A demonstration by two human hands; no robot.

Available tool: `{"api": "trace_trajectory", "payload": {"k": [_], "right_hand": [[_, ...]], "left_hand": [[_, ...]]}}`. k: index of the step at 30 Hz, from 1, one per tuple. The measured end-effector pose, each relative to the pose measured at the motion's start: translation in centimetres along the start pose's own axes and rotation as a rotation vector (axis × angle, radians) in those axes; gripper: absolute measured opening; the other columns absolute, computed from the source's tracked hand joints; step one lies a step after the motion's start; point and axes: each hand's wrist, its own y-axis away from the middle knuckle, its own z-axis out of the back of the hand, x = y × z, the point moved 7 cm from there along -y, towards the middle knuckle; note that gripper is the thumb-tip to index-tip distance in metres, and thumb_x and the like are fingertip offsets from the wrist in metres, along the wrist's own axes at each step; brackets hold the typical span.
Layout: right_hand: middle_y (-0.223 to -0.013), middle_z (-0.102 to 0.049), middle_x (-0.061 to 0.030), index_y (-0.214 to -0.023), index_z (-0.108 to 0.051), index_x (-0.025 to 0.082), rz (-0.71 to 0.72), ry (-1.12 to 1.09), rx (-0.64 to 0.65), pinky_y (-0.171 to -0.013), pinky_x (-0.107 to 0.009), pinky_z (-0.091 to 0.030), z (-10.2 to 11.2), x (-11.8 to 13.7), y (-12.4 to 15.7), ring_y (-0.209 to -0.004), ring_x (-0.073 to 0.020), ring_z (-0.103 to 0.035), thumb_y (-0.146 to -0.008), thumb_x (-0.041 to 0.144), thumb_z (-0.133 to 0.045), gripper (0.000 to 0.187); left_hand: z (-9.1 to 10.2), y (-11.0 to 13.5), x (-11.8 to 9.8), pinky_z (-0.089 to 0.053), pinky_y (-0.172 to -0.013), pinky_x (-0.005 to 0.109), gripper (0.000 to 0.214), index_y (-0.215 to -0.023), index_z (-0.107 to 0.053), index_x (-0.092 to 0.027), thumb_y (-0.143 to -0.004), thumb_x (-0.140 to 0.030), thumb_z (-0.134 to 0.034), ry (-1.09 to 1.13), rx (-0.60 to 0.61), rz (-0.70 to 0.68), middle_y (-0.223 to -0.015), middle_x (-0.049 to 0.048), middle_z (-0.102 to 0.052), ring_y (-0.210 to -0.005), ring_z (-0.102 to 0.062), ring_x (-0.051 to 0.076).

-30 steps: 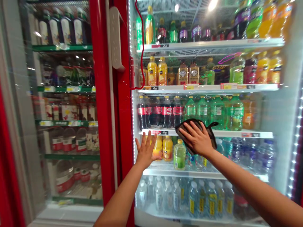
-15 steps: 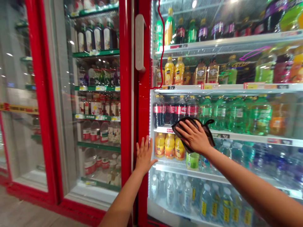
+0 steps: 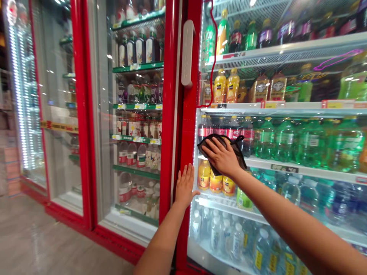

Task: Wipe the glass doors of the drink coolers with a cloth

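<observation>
My right hand (image 3: 220, 156) presses a dark cloth (image 3: 238, 149) with black edging and a small loop flat against the glass door (image 3: 275, 114) of a drinks fridge. Its fingers lie stretched over the cloth, in front of cola and orange juice bottles. Against the red door frame (image 3: 192, 126) rests my left hand (image 3: 185, 185), its palm flat, fingers up and thumb out towards the glass. Nothing shows in the left hand. A pale vertical handle (image 3: 187, 53) is on the frame above it.
Behind the glass, shelves carry green soda bottles (image 3: 311, 139), juice bottles (image 3: 204, 175) and water bottles (image 3: 237, 240). Another red-framed glass fridge (image 3: 137, 145) stands to the left, with grey floor (image 3: 71, 244) below. A red outline (image 3: 213, 57) marks the glass near the handle.
My right hand has slid the cloth left across the glass, closer to the door frame. The view has turned left; my left hand stays on the frame.
</observation>
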Motion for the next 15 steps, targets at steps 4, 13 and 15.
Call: {"api": "trace_trajectory", "payload": {"k": [4,13,15], "right_hand": [[-0.16,-0.037,-0.0035,-0.147,-0.048,0.029,0.125,-0.033,0.013,-0.123,-0.06,-0.012,-1.7,3.0,0.5,-0.15,-0.0293,-0.028,-0.097,0.028,-0.052,0.051],[-0.155,-0.046,-0.0047,-0.143,-0.052,0.027,0.29,-0.033,-0.059,-0.121,-0.056,-0.024,-1.2,3.1,-5.0,-0.146,-0.0258,-0.037,-0.1,0.023,-0.05,0.044],[-0.157,-0.043,-0.005,-0.143,-0.052,0.028,0.262,-0.039,-0.06,-0.12,-0.062,-0.02,-1.0,3.5,-7.1,-0.147,-0.0296,-0.034,-0.099,0.028,-0.052,0.044]], "left_hand": [[0.6,1.4,0.1,-0.024,-0.124,0.052,0.126,-0.158,0.009,-0.01,-0.074,-0.04,-0.081,-0.006,-0.033,0.05,-0.164,0.0232,-0.018,-0.154,-0.013,0.03],[1.8,2.5,0.7,-0.019,-0.125,0.053,0.126,-0.159,0.005,-0.01,-0.072,-0.038,-0.083,-0.054,-0.021,0.091,-0.165,0.0212,-0.016,-0.155,-0.008,0.03],[1.7,2.6,0.7,-0.019,-0.125,0.053,0.127,-0.158,0.005,-0.01,-0.072,-0.04,-0.083,-0.066,-0.022,0.126,-0.165,0.0216,-0.017,-0.155,-0.007,0.03]]}}
